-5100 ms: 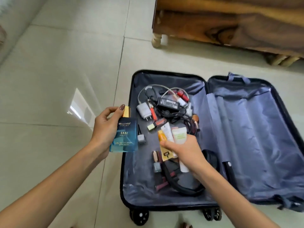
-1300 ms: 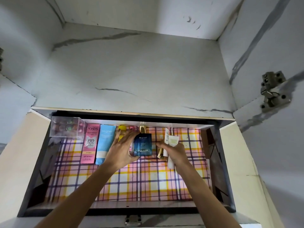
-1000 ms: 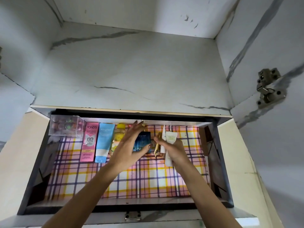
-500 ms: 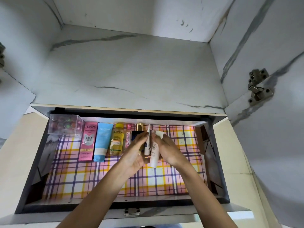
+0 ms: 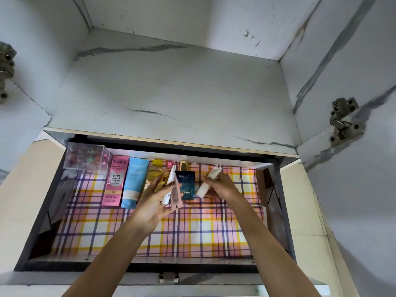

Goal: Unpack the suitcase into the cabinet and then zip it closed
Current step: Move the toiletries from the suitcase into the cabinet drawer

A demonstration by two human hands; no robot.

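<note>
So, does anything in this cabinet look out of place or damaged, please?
Nothing is spilled. The pink Pond's carton, pale blue tube and dark blue perfume bottle sit in a tidy row on the checked liner. Only small dark scuffs mark the white cabinet back wall, upper right.

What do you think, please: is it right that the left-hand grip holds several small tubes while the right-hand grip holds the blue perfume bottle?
Not quite: the head view shows the right-hand grip holding a white tube, while the blue perfume bottle rests unheld on the checked liner. The left-hand grip does hold several small tubes.
</note>
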